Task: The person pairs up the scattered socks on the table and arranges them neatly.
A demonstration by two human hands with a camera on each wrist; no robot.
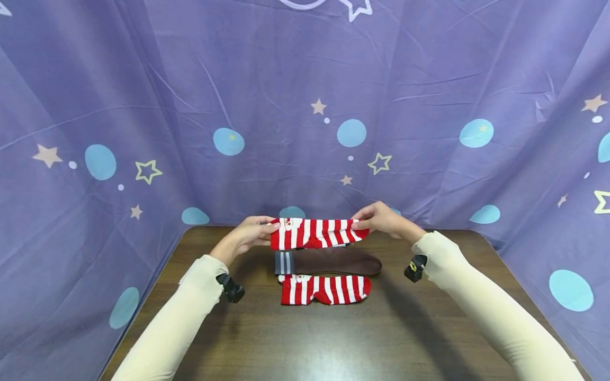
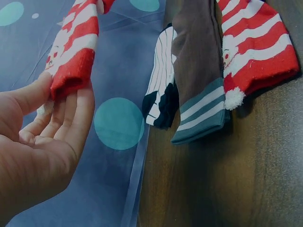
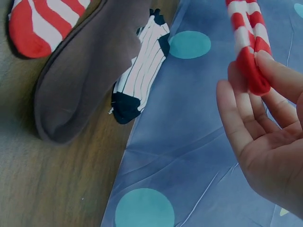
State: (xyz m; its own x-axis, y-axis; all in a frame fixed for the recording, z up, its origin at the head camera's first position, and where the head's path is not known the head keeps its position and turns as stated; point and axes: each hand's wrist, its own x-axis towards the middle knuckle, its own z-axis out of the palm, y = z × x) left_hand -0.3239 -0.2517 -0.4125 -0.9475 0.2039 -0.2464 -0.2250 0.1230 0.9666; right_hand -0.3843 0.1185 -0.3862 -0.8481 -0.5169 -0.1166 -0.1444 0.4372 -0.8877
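Note:
A red and white striped sock (image 1: 314, 234) with a Santa face near its cuff is stretched level between both hands, lifted above the table. My left hand (image 1: 251, 232) pinches its cuff end between thumb and fingers. At the other end, my right hand (image 1: 381, 218) pinches the red toe (image 3: 255, 78). Below it on the table lies a brown sock (image 1: 333, 261) with a blue-grey, white-striped cuff (image 2: 201, 113). Nearest the person is a second red and white striped sock (image 1: 329, 290), lying flat.
A white sock with dark stripes (image 3: 144, 64) and dark ends lies beyond the brown one, by the table's far edge. The dark wooden table (image 1: 305, 338) meets a purple-blue patterned curtain (image 1: 295, 174) behind and at both sides.

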